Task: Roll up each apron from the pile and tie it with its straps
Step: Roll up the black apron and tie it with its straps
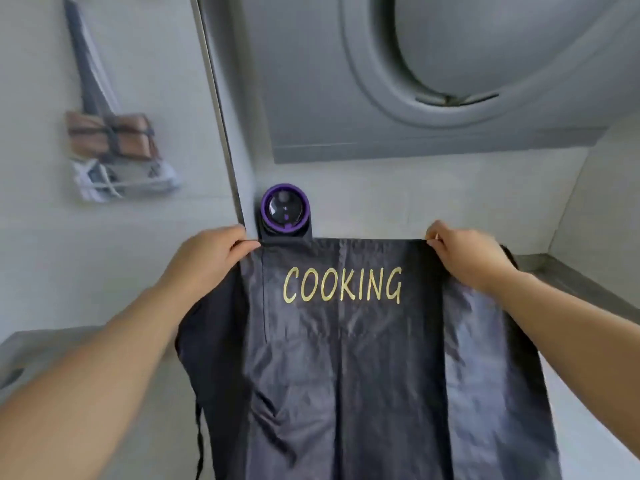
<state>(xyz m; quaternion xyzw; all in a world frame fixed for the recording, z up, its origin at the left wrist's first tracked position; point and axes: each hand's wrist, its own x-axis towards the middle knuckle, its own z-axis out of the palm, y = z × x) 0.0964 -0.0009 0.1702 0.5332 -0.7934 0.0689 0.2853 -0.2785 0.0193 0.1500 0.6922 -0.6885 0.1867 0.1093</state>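
Fingers of left hand (214, 252) and right hand (465, 256) pinch the apron (346, 358) at its top corners; hold the edge between them taut and level before rolling.

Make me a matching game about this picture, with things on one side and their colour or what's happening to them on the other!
Things:
1. apron
2. word COOKING
3. round gadget
4. tied bundle

Matches:
A. gold
B. has a purple ring
C. brown, wrapped in dark straps
D. pinched at its top corners by the left hand and the right hand

Pairs: 1-D, 2-A, 3-B, 4-C
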